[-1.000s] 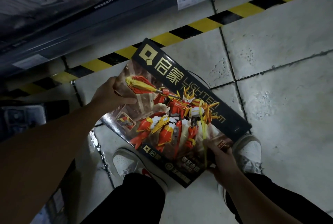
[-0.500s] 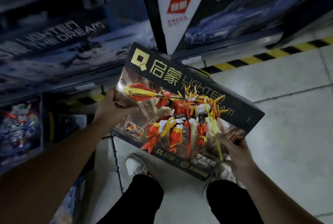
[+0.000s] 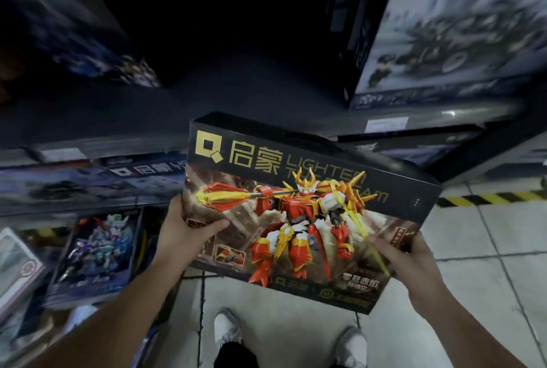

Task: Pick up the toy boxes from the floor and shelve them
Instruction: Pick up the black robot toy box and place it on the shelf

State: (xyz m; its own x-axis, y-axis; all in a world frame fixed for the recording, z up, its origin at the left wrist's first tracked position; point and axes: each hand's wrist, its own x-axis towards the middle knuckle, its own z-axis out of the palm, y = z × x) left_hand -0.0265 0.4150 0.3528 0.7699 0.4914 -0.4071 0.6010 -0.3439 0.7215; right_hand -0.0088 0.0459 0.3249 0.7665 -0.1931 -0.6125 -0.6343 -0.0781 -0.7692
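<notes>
I hold a large black toy box with a red and gold robot on its front, raised in front of the shelving. My left hand grips its left edge, thumb across the front. Gripping the lower right corner is my right hand, thumb on the front. The box tilts, its top edge pointing toward a dark shelf with a bare gap between other boxes.
A big boxed set stands on the shelf at right, a dark blurred box at left. Lower shelves at left hold several robot boxes. Yellow-black tape marks the tiled floor. My shoes are below.
The box has risen from near the floor to shelf height, still in both hands. The view has tilted up from the tiles to the shelves.
</notes>
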